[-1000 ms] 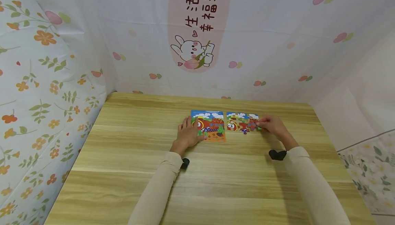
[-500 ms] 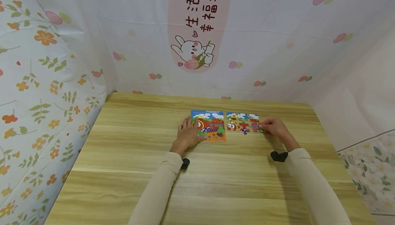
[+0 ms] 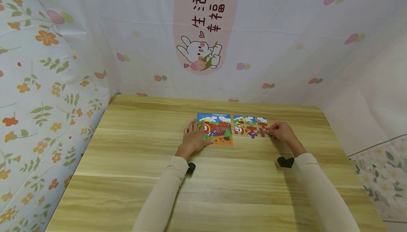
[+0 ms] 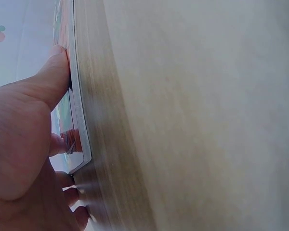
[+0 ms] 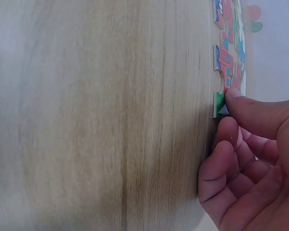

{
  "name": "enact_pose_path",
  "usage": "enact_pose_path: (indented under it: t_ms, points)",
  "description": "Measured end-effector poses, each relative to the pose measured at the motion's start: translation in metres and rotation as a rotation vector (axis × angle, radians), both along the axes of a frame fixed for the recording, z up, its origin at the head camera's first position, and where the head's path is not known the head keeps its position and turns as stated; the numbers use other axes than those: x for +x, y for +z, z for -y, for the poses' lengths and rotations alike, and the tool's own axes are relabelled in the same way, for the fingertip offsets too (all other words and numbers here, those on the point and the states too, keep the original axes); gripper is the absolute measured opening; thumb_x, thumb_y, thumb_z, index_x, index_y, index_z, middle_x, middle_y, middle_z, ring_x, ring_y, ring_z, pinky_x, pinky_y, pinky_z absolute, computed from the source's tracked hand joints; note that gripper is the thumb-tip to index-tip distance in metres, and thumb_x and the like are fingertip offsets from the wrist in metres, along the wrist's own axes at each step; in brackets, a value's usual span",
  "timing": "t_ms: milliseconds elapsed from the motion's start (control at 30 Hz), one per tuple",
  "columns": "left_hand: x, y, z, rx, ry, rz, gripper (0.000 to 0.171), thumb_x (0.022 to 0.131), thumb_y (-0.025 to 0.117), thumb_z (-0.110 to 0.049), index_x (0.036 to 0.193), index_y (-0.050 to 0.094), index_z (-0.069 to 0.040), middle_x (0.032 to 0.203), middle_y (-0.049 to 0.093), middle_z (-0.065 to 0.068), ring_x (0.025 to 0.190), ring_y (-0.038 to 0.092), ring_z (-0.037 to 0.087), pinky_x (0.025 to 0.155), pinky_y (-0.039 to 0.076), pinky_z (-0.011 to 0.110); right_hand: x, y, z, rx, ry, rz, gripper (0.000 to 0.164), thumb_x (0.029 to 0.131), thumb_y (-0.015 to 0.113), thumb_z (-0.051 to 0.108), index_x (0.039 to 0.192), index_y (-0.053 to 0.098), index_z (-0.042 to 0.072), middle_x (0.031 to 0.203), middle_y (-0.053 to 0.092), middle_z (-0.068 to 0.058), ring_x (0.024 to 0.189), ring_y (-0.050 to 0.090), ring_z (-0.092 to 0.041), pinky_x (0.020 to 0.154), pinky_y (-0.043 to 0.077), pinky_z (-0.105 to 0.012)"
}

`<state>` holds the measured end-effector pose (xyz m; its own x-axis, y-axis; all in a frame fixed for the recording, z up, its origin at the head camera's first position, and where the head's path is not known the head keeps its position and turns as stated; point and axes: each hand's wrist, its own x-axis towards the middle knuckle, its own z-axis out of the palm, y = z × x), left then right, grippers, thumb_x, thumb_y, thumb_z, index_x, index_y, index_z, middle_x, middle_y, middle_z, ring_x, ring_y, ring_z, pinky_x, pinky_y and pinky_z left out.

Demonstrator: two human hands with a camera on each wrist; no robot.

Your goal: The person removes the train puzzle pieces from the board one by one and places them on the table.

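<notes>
The right hand has its fingers curled, pinching a small green cardboard jigsaw piece against the thumb, at the right end of a partly gapped, colourful cardboard train jigsaw. The left hand lies with fingers loosely spread, gripping nothing, its thumb resting on a flat rectangular red-and-blue train picture board just left of the jigsaw. Beneath is the wood-grained desk; behind hangs a white patterned cloth.

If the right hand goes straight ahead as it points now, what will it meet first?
Past the green puzzle piece it pinches, the right hand would likely meet the neighbouring red puzzle piece.
</notes>
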<state>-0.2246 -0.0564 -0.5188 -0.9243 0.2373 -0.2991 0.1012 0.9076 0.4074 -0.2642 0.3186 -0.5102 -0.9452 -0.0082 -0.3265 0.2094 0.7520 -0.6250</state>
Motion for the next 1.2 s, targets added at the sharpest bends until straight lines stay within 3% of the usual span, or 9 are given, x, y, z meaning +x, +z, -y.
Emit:
enact_pose_path:
  t_ms: [267,700,1200]
  points:
    - [0.0000,-0.0012,-0.0002,-0.006,-0.004,-0.003,0.089,0.095,0.055,-0.057,0.161,0.011,-0.016,0.166,0.000,0.016,0.154,0.001,0.032,0.119,0.015,0.051,0.0000,-0.0006,0.0003,0.021,-0.007,0.003,0.022,0.098,0.064,0.021,0.095,0.061,-0.001,0.077,0.063,-0.005,0.069,0.057,-0.017,0.060,0.050,-0.030]
    - [-0.0020,-0.0049,0.0007,0.002,-0.010,0.000,0.090,0.095,0.054,-0.058,0.161,0.009,-0.016,0.166,-0.003,0.016,0.154,-0.001,0.032,0.119,0.015,0.052,0.0009,0.0045,0.0052,0.147,0.007,0.028,0.028,0.098,0.062,0.024,0.085,0.069,-0.001,0.068,0.066,-0.003,0.064,0.059,-0.017,0.056,0.046,-0.028]
    - [-0.0027,-0.0068,-0.0002,-0.004,-0.006,0.018,0.090,0.096,0.054,-0.057,0.162,0.007,-0.017,0.166,-0.004,0.015,0.154,-0.004,0.032,0.119,0.013,0.051,0.0032,0.0070,0.0077,0.160,0.018,0.043,0.035,0.099,0.060,0.025,0.074,0.070,0.001,0.061,0.065,-0.001,0.055,0.057,-0.013,0.053,0.046,-0.028]
